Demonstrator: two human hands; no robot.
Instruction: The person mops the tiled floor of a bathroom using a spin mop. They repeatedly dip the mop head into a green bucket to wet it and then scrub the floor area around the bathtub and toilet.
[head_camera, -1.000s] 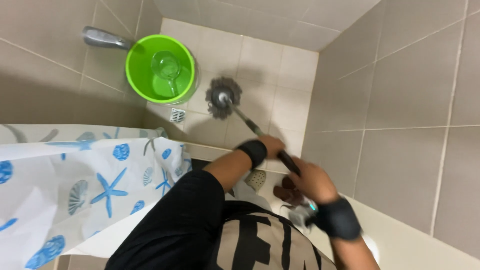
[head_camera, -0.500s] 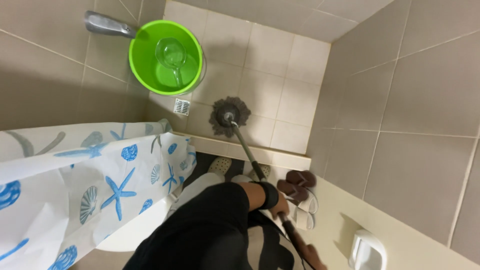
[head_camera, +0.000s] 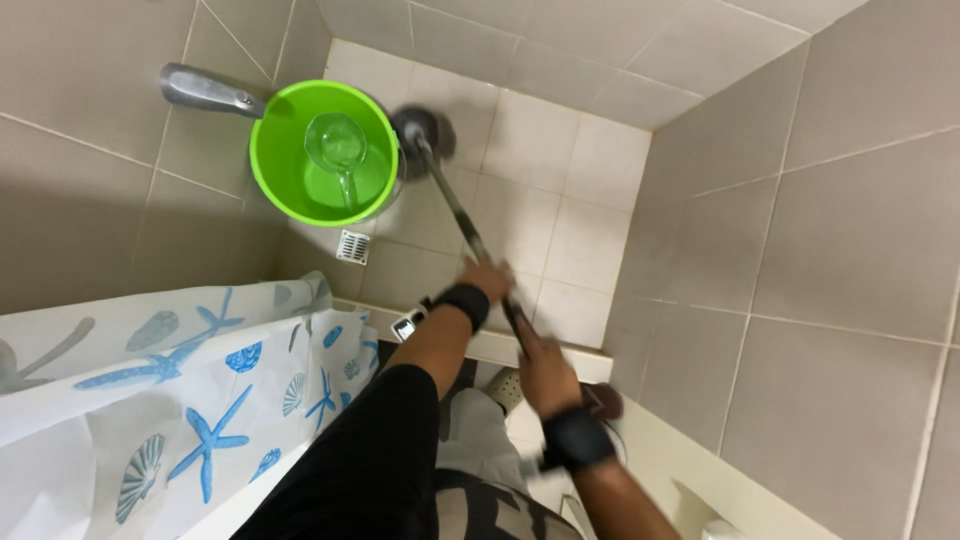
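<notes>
The long-handled brush (head_camera: 455, 195) lay with its round bristle head (head_camera: 420, 130) on the tiled shower floor (head_camera: 560, 200), just beside the rim of the green bucket (head_camera: 275, 150), at the far end of the stall from the person. Its long axis ran diagonally, from the head at upper left down and to the right along the dark shaft toward the body. Both hands were closed around that shaft: the left hand (head_camera: 488, 280) gripped higher up the shaft, nearer the head, and the right hand (head_camera: 545, 372) gripped the end nearest the body, so the left hand was the nearer one to the bristles. Each wrist carried a dark band. The bucket held a clear scoop (head_camera: 338, 145) and stood under a metal spout (head_camera: 205, 92) projecting from the wall. A small floor drain (head_camera: 352, 246) sat near the bucket, on the person's side of it. A white shower curtain (head_camera: 150, 400) with blue starfish and shells hung at the left, well apart from the brush.
</notes>
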